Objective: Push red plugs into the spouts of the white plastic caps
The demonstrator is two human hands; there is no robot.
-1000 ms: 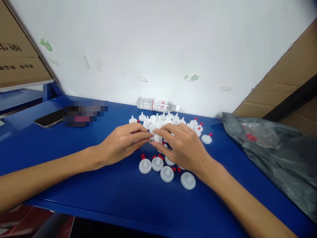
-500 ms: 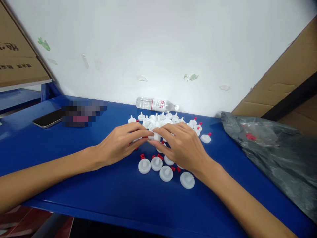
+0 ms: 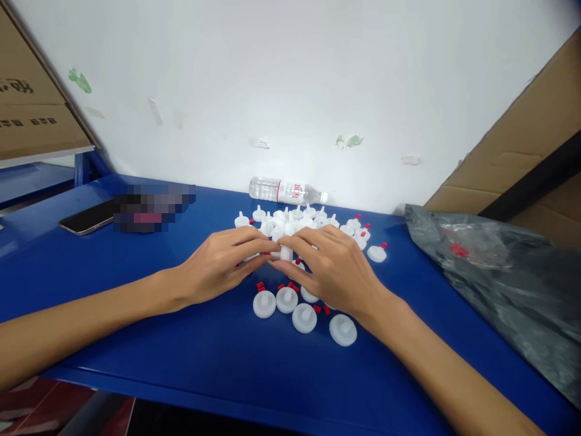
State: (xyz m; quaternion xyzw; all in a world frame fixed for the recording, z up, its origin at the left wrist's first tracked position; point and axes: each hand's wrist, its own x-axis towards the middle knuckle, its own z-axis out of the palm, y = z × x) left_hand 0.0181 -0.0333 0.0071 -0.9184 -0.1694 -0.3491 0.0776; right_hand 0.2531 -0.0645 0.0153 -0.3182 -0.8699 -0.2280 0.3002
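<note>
Left hand (image 3: 215, 261) and right hand (image 3: 331, 261) are pinching one white disc (image 3: 286, 253), apparently working its left end; next move needing steady alignment.

In front of you is a white wall (image 3: 290, 79), marked with a few green patches (image 3: 80, 80) and pale scuffs. Your bench (image 3: 204, 357) has a blue top running back to that wall, with a soft sheen of light at its left end. On your left, printed cardboard (image 3: 40, 124) stands above a blue surface (image 3: 31, 184); on your right, brown cardboard (image 3: 494, 163) slants beside a dark bar (image 3: 531, 181). Past the bench's near edge, at lower left, you see reddish flooring (image 3: 34, 402).
</note>
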